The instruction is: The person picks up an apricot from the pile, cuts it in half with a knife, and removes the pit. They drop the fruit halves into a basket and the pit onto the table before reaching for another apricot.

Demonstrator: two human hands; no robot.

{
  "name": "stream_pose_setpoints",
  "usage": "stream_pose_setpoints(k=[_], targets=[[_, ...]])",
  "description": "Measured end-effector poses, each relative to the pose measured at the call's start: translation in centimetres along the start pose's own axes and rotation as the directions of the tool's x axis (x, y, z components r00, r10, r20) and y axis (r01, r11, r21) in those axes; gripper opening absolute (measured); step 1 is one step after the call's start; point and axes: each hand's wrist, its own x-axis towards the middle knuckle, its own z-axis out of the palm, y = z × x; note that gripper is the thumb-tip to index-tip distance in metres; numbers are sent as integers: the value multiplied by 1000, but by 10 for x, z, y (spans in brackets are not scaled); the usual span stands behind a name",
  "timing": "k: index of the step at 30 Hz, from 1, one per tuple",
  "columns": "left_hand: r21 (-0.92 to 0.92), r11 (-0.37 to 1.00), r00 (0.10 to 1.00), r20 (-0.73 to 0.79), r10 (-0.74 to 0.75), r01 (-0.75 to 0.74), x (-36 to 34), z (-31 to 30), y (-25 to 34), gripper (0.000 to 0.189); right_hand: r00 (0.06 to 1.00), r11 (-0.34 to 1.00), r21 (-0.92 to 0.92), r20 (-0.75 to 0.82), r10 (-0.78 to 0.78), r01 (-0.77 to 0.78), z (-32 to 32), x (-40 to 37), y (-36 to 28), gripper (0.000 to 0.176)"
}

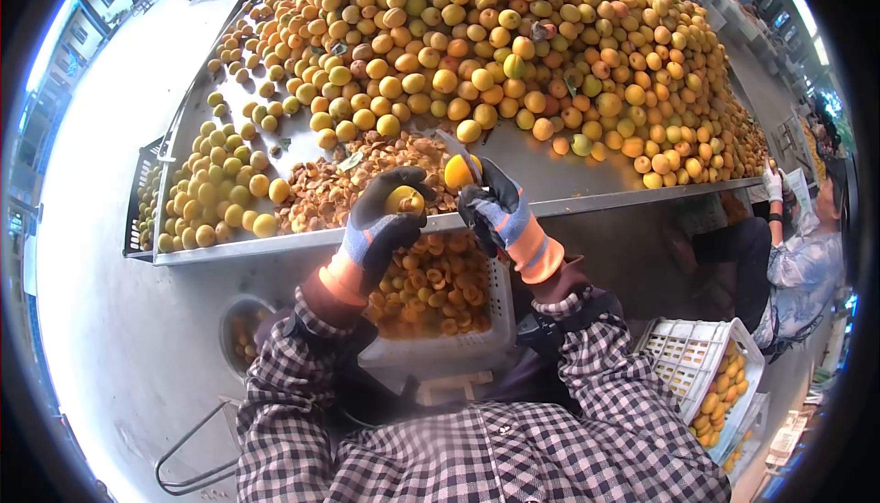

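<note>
My left hand [383, 214], in a black glove with a grey and orange cuff, is closed around a yellow apricot piece [404, 199]. Opposite it, my right hand [497, 208] wears a matching glove and grips a small knife [456, 148], its blade pointing up and away. Another orange apricot piece [461, 171] sits against the blade at the right fingertips. Both hands are over the near edge of a metal table [522, 156]. Just beyond the left hand lies a heap of brownish pits and scraps [321, 191].
A large pile of whole apricots [513, 54] covers the table, with a smaller group [215, 187] at left. Below my hands stands a crate [501, 306] of apricot halves. A bucket [229, 338] is at left, a tilted white crate [683, 356] at right. A co-worker [807, 269] sits at right.
</note>
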Motion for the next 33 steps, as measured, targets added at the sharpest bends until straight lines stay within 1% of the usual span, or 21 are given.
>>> stream_pose_setpoints(k=[3, 4, 5, 7, 8, 9, 11, 13, 15, 16, 17, 19, 21, 22, 23, 25, 27, 29, 30, 31, 33], targets=[[50, 998, 999, -12, 44, -44, -1, 0, 6, 51, 990, 992, -92, 120, -73, 84, 0, -8, -12, 36], [51, 998, 999, -14, 49, -48, 0, -3, 6, 51, 967, 979, -197, 256, 6, 46, -6, -11, -21, 39], [98, 994, 999, -8, 48, -47, 2, -6, 5, 49, 966, 979, -198, 259, 4, 50, -2, -12, -31, 39], [144, 988, 999, -1, 46, -46, 4, -10, 3, 47, 897, 908, -401, 436, 76, 118, 7, -15, -47, 44], [141, 990, 999, -31, -10, 14, 4, -11, 2, 46, 904, 974, -215, 398, 157, -75, 2, -16, -43, 50], [135, 988, 996, -57, -70, 77, 4, -10, 0, 45, 945, 945, -325, 320, 74, 36, -2, -10, -36, 50], [125, 991, 998, -34, -49, 53, 5, -4, -2, 46, 995, 967, -247, 93, -36, 58, 4, 0, -26, 42], [120, 993, 1000, -13, -22, 23, 9, 1, -7, 47, 993, 962, -247, 27, -112, 115, 7, 10, 2, 38], [321, 939, 990, -17, 138, -126, 16, 1, -26, 45, 982, 954, -243, -32, -187, 174, 16, 17, 11, 35], [307, 891, 940, 36, 339, -333, 22, 3, -35, 46, 973, 854, -494, -62, -223, 164, 23, 17, 11, 34], [310, 891, 940, 34, 339, -333, 23, 0, -41, 46, 962, 693, -709, -80, -263, 130, 29, 17, 11, 34], [390, 891, 962, -43, 269, -232, 25, -6, -47, 46, 945, 677, -716, -76, -318, 170, 36, 16, 7, 22], [494, 811, 926, -33, 377, -313, 30, -10, -54, 45, 943, 537, -826, -24, -333, 169, 41, 14, 2, 20], [363, 913, 968, -96, 233, -184, 28, -7, -46, 44, 938, 533, -829, -31, -346, 169, 44, 14, 8, 19], [216, 975, 988, -137, 76, -45, 27, -5, -42, 44, 939, 534, -828, -31, -343, 168, 42, 14, 11, 19], [278, 958, 984, -139, 109, -67, 30, -9, -37, 40, 901, 586, -762, -9, -434, 275, 38, 18, 12, 23], [174, 980, 983, -172, -62, 93, 30, -10, -27, 39, 889, 683, -669, -73, -451, 292, 29, 29, 15, 26], [75, 992, 983, -164, -85, 99, 25, -7, -17, 39, 863, 740, -602, -158, -479, 301, 20, 36, 10, 28], [76, 993, 989, -123, -82, 92, 22, -4, -12, 40, 831, 802, -425, -174, -528, 420, 14, 42, 13, 26], [77, 993, 994, -79, -79, 85, 21, -1, -11, 42, 850, 831, -453, -248, -464, 322, 7, 45, 9, 23], [30, 996, 995, -48, -83, 84, 23, 3, -17, 43, 886, 970, -70, -397, -240, 231, 10, 38, -12, 21]])
